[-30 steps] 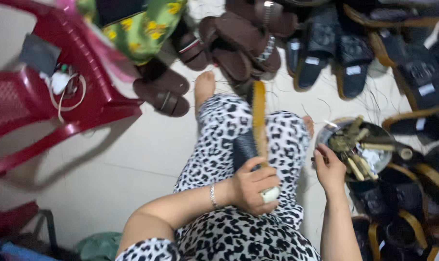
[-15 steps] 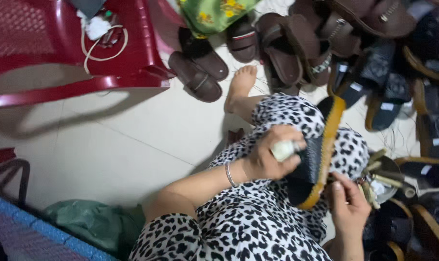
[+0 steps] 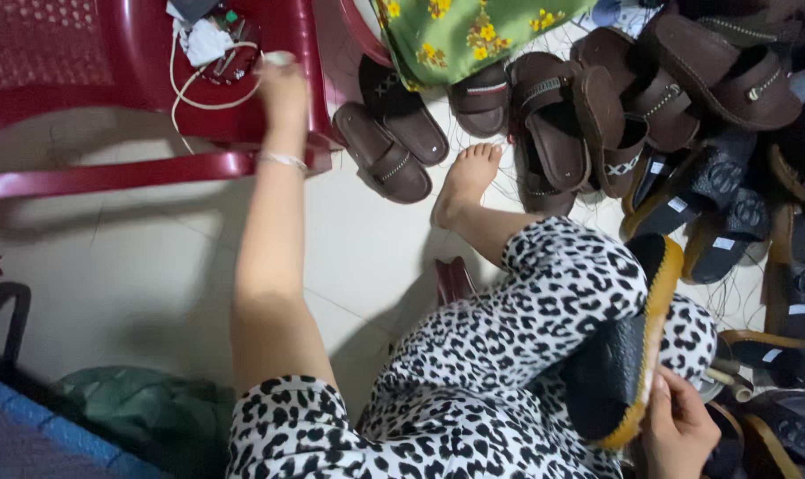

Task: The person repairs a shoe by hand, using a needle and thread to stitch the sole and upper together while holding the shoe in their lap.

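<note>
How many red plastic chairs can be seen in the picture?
1. The red plastic chair stands at the upper left, and the left hand reaches onto its seat. Other chairs may be hidden outside the frame.

— Looks like a small footwear workshop, set up on the floor of a home.

— Why a workshop?

— Dozens of brown leather sandals (image 3: 562,124) heaped in loose pairs, plus black soles with yellow edging (image 3: 730,222) stacked at the right, many bearing small white labels. One unfinished black sole with a yellow rim (image 3: 620,355) resting across a knee.

— And why a home?

— Pale tiled floor (image 3: 136,257), a red plastic chair (image 3: 110,98) used as a side table, with a white cable (image 3: 194,89) and small oddments on its seat. Barefoot, seated on the ground, in leopard-print house clothes (image 3: 509,355). No bench, no machines, no shop counter.
</note>
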